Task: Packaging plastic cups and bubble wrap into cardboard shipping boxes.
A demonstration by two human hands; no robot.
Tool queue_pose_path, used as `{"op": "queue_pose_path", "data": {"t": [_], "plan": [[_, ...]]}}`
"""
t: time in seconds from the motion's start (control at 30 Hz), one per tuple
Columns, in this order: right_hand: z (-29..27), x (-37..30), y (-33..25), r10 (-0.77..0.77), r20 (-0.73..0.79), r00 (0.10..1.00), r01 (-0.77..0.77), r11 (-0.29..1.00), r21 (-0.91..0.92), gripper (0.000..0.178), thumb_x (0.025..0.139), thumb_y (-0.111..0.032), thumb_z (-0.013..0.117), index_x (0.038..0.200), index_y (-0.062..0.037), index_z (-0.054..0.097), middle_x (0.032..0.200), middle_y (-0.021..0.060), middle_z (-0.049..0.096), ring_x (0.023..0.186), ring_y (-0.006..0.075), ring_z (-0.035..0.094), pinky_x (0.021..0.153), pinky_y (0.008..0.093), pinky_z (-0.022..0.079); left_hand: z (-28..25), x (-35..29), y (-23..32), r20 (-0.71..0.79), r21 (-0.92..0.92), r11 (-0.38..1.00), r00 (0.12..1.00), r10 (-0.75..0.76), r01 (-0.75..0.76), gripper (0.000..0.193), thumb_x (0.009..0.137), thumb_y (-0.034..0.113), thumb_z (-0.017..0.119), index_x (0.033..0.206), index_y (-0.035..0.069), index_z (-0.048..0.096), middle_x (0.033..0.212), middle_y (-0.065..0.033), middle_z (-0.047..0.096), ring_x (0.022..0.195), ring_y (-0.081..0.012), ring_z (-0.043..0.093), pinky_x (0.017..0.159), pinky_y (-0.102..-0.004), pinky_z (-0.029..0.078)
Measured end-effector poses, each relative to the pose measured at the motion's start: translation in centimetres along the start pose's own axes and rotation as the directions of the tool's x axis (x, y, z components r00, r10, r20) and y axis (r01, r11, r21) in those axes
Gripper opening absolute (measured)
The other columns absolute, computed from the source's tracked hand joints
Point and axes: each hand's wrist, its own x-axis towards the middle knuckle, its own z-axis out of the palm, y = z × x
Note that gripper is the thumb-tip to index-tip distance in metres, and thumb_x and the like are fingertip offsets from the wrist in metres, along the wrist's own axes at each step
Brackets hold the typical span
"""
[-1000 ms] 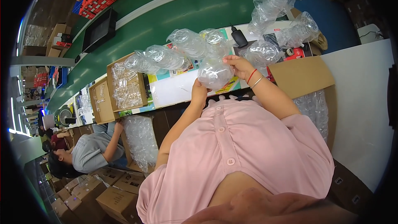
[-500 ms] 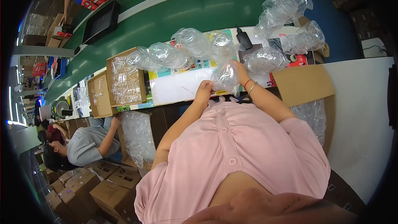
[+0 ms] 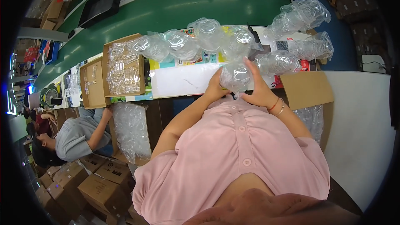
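A stack of round, clear plastic pieces point(image 3: 236, 76), seemingly in thin film, stands at the near edge of the table between my hands. My left hand point(image 3: 215, 86) is curled against its left side, some fingers hidden behind it. On the other side, my right hand point(image 3: 262, 91) cups it with thumb and forefinger spread wide, the thumb low and the forefinger high. Similar clear stacks lie close by: one point(image 3: 241, 41) just beyond, another point(image 3: 277, 62) to the right, and several more in a row to the left, such as the one nearest the box point(image 3: 151, 48).
Left on the table, a cardboard tray point(image 3: 142, 77) holds small clear tubes, beside a second shallow tray point(image 3: 92, 99). A white sheet point(image 3: 179, 81) lies left of my hands. Open cartons of clear plastic flank me. A co-worker point(image 3: 81, 133) sits at left; a green conveyor point(image 3: 166, 10) runs behind.
My right hand has come from behind the clear stack to its right side, fingers now spread. My left hand has shifted up along its left side. The whole view has swung slightly.
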Motion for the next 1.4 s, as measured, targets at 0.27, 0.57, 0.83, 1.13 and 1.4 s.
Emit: {"op": "queue_pose_path", "data": {"t": [0.27,0.57,0.83,1.13,1.4], "plan": [[-0.6,-0.5,-0.4,0.001,-0.258,0.966,-0.048,0.983,-0.177,0.076,0.070,-0.023,0.079,0.130,-0.0023,0.038,0.121,0.0151,0.051,0.115,0.0304,0.050,0.094,0.0381,0.042,0.2,2.7,-1.1,0.080,0.063,0.997,0.996,0.030,-0.035,0.060,0.061,0.013,0.077,0.117,0.004,0.055,0.108,-0.0158,0.062,0.108,-0.0325,0.054,0.091,-0.0383,0.043],[-15.7,-3.7,-6.0,0.066,-0.825,0.561,0.342,0.889,0.304,0.059,0.080,-0.037,0.062,0.127,-0.0041,0.046,0.123,0.0141,0.053,0.115,0.0330,0.051,0.099,0.0518,0.040,-1.8,2.1,3.9,0.113,-0.036,0.999,0.993,-0.037,0.041,0.066,0.063,0.011,0.079,0.122,0.006,0.049,0.108,-0.0118,0.061,0.102,-0.0245,0.058,0.087,-0.0319,0.046],[-13.5,-4.9,-5.1,0.121,-0.843,0.524,0.266,0.917,0.297,0.066,0.078,-0.038,0.067,0.130,-0.0063,0.043,0.122,0.0126,0.054,0.114,0.0304,0.052,0.099,0.0498,0.041,-6.9,0.3,11.8,0.068,0.202,0.967,0.987,0.143,-0.154,0.073,0.065,0.015,0.082,0.127,0.007,0.044,0.113,-0.0094,0.059,0.102,-0.0204,0.059,0.089,-0.0300,0.046],[-11.3,-2.3,-4.9,0.042,-0.699,0.714,0.341,0.851,0.399,0.065,0.082,-0.035,0.065,0.133,-0.0066,0.038,0.123,0.0148,0.051,0.112,0.0310,0.052,0.096,0.0524,0.043,-9.9,-2.2,17.1,-0.139,0.242,0.944,0.955,0.261,-0.223,0.077,0.063,0.013,0.082,0.128,0.007,0.042,0.120,-0.0118,0.054,0.111,-0.0247,0.054,0.095,-0.0320,0.043],[-6.6,-1.1,-4.1,-0.149,-0.632,0.760,0.139,0.988,-0.065,0.077,0.081,-0.036,0.069,0.135,0.0015,0.029,0.127,0.0160,0.045,0.115,0.0265,0.048,0.096,0.0409,0.042,-11.0,-4.0,18.3,-0.089,0.245,0.962,0.986,0.142,-0.117,0.078,0.062,0.014,0.083,0.128,0.007,0.042,0.120,-0.0120,0.055,0.110,-0.0258,0.055,0.094,-0.0316,0.044]]}}
